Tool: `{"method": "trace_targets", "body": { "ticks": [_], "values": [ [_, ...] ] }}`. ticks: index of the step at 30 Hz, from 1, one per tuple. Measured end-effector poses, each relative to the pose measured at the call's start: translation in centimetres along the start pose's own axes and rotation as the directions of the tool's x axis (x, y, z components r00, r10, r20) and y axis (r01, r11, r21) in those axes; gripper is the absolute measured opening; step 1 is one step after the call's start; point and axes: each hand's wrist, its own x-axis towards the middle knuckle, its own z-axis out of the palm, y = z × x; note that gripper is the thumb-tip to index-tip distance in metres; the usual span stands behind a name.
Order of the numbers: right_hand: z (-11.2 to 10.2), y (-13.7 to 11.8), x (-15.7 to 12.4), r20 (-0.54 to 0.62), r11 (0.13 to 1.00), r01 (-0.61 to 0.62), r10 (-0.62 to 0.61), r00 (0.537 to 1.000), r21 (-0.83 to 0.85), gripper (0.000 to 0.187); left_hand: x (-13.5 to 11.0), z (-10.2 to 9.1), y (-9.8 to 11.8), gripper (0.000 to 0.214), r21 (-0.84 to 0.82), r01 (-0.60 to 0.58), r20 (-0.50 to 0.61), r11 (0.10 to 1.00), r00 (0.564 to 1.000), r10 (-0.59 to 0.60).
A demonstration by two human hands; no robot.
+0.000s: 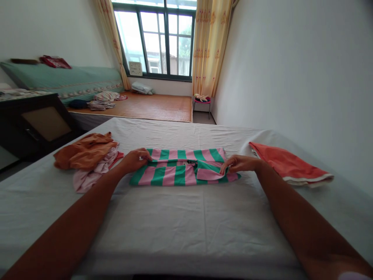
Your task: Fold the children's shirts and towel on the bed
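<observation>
A pink and green striped shirt (170, 175) lies partly folded on the white sheet (175, 221) in front of me. At its left end, my left hand (136, 160) pinches the upper edge of the cloth between thumb and fingers. My right hand (237, 163) grips a smaller flap near the right end, where a pink part is turned over the stripes. A small dark print shows near the middle of the shirt. The fingertips of both hands are partly hidden by the fabric.
Left on the sheet is a heap with an orange-brown garment (87, 151) and a pale pink garment (90, 175). A folded red garment (291, 161) lies right. Beyond are a mat-covered bed (163, 105), a dark cabinet (17, 120) and a stool (202, 100).
</observation>
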Motion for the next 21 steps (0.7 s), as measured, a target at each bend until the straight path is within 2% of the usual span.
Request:
{"method": "trace_targets", "body": {
  "ticks": [3, 6, 7, 9, 11, 12, 14, 16, 19, 21],
  "values": [
    [0.2, -0.6, -0.1, 0.008, 1.0, -0.019, 0.019, 1.0, -0.02, 0.047, -0.2, -0.1, -0.4, 0.023, 0.004, -0.013, -0.014, 1.0, 1.0, 0.013],
    [0.2, -0.7, -0.4, -0.026, 0.995, -0.062, 0.06, 0.998, -0.074, 0.048, -0.3, -0.1, -0.4, 0.024, 0.032, -0.046, 0.036, 0.998, 0.998, 0.045],
    [0.2, -0.7, -0.4, -0.074, 0.992, -0.083, 0.077, 0.994, -0.095, 0.049, -0.3, 0.0, -0.1, 0.025, 0.042, -0.059, 0.038, 0.997, 0.998, 0.058],
    [0.5, -0.7, 0.1, -0.248, 0.985, -0.104, 0.067, 0.966, -0.141, 0.053, -0.2, 0.3, 0.7, 0.026, 0.05, -0.085, -0.012, 0.995, 0.996, 0.086],
    [1.3, -0.8, 1.2, -0.435, 0.973, -0.068, -0.036, 0.9, -0.221, 0.052, 0.0, 1.0, 1.9, 0.025, 0.043, -0.125, -0.081, 0.991, 0.988, 0.128],
    [2.0, -0.8, 2.0, -0.492, 0.958, -0.033, -0.116, 0.863, -0.284, 0.049, 0.1, 1.4, 2.4, 0.026, 0.044, -0.155, -0.089, 0.987, 0.983, 0.158],
    [3.6, -0.7, 3.8, -0.483, 0.898, 0.046, -0.278, 0.83, -0.438, 0.041, 0.3, 2.5, 3.3, 0.027, 0.061, -0.221, -0.053, 0.973, 0.973, 0.224],
    [5.2, -0.4, 5.5, -0.39, 0.819, 0.09, -0.362, 0.847, -0.567, 0.038, 0.4, 3.6, 3.6, 0.031, 0.089, -0.262, 0.011, 0.961, 0.965, 0.262],
    [6.6, 0.6, 6.9, -0.321, 0.749, 0.069, -0.363, 0.875, -0.659, 0.041, 0.3, 4.7, 3.1, 0.038, 0.148, -0.233, 0.06, 0.961, 0.972, 0.227],
    [6.7, 1.3, 7.1, -0.322, 0.739, 0.054, -0.357, 0.877, -0.671, 0.041, 0.1, 4.6, 2.1, 0.04, 0.221, -0.15, 0.047, 0.964, 0.989, 0.143]
  ]
}}
